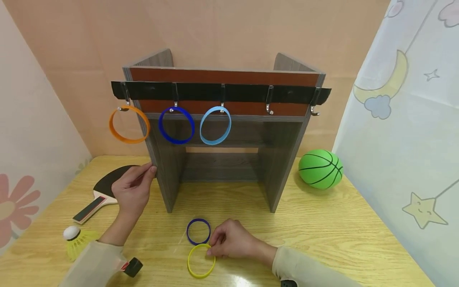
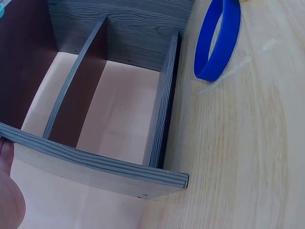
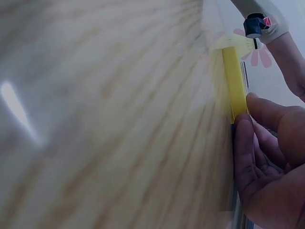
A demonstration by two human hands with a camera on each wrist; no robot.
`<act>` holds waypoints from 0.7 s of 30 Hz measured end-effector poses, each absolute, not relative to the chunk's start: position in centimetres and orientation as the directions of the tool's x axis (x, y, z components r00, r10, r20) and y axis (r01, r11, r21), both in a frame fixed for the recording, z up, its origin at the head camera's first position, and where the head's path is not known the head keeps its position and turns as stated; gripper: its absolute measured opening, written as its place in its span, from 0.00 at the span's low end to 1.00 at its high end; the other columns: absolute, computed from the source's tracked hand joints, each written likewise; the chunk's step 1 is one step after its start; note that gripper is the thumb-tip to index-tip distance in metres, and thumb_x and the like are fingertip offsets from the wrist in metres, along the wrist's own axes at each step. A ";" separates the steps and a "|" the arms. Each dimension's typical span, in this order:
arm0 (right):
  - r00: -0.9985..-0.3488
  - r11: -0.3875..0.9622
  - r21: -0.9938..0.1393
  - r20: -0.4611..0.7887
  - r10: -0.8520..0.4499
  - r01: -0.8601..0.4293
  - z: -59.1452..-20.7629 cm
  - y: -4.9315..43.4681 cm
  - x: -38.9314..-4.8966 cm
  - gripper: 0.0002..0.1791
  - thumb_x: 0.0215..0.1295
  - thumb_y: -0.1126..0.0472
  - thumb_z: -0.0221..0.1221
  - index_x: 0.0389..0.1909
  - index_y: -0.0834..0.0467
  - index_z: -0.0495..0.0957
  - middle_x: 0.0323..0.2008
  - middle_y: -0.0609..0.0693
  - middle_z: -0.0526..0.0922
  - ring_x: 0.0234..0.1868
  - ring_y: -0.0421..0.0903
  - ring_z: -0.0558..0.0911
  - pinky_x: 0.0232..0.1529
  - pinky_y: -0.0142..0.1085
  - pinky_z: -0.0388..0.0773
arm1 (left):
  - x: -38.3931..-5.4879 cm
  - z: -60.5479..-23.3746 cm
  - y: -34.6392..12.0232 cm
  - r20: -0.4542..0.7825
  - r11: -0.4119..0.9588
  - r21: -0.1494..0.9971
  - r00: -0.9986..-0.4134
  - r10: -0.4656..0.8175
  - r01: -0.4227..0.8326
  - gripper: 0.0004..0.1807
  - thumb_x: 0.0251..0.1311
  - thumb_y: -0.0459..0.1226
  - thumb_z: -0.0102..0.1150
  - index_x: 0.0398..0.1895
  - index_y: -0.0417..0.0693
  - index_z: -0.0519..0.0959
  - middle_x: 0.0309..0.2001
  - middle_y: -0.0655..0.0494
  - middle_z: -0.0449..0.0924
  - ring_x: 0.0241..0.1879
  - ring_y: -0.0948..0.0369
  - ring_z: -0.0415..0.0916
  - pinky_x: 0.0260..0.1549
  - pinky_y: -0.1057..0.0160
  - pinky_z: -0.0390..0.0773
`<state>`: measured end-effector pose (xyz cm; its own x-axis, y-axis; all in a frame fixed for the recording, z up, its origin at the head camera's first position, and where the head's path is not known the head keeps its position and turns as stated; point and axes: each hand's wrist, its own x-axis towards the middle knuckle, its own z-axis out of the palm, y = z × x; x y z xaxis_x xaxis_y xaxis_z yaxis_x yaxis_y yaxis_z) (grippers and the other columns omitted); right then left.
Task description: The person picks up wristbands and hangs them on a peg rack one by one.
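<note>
In the head view, my right hand (image 1: pixel 234 241) pinches the right side of a yellow wristband (image 1: pixel 189 263) at the table top. The wrist view shows thumb and fingertips at the end of the yellow band (image 3: pixel 233 78). Just beyond it lies a dark blue wristband (image 1: pixel 198 219). My left hand (image 1: pixel 133 191) holds the left side panel of a grey wooden shelf (image 1: pixel 163 175) by its front edge. Orange (image 1: pixel 129 141), blue (image 1: pixel 176 142) and light blue (image 1: pixel 215 142) wristbands hang on the left three hooks of a black strip (image 1: pixel 247 91) along the shelf's top.
Two bare hooks, one of them a right-end hook (image 1: pixel 314 111), are on the strip. A green ball (image 1: pixel 320 169) lies right of the shelf. At left are a table tennis paddle (image 1: pixel 107 187) and a yellow shuttlecock (image 1: pixel 77 241). Drawn-on cloth walls flank the wooden table (image 1: pixel 344 239).
</note>
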<state>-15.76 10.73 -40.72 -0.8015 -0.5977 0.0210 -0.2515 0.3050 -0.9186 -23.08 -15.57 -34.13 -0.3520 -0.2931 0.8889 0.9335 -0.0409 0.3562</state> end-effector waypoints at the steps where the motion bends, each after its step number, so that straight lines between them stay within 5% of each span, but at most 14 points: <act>1: -0.795 0.310 -0.912 0.028 -0.606 -0.269 -40.7 10.7 -15.8 0.06 0.49 0.66 0.71 0.24 0.60 0.82 0.18 0.43 0.80 0.15 0.36 0.77 0.17 0.32 0.79 | -23.0 -34.1 -15.5 0.890 -0.043 0.354 -0.351 -0.293 0.934 0.07 0.47 0.15 0.62 0.28 0.13 0.76 0.25 0.37 0.81 0.27 0.61 0.80 0.30 0.72 0.79; 10: -0.792 0.327 -0.898 0.038 -0.610 -0.295 -40.7 10.5 -15.6 0.07 0.49 0.70 0.69 0.21 0.58 0.81 0.16 0.41 0.79 0.13 0.35 0.75 0.14 0.32 0.78 | -22.9 -33.8 -15.4 0.892 -0.065 0.341 -0.345 -0.291 0.938 0.07 0.47 0.16 0.62 0.28 0.12 0.76 0.25 0.37 0.81 0.27 0.61 0.80 0.30 0.73 0.79; 21: -0.771 0.342 -0.870 0.065 -0.633 -0.355 -40.7 11.1 -15.4 0.06 0.46 0.69 0.67 0.20 0.56 0.80 0.18 0.37 0.78 0.22 0.31 0.75 0.25 0.26 0.76 | -22.6 -33.8 -15.4 0.894 -0.024 0.351 -0.342 -0.290 0.936 0.04 0.46 0.13 0.60 0.27 0.13 0.77 0.25 0.40 0.81 0.27 0.62 0.80 0.29 0.74 0.79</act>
<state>-15.44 11.10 -40.66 -0.7710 -0.6335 0.0654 -0.3548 0.3421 -0.8701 -22.56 -15.40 -33.77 -0.3424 -0.2903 0.8936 0.9361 -0.0244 0.3508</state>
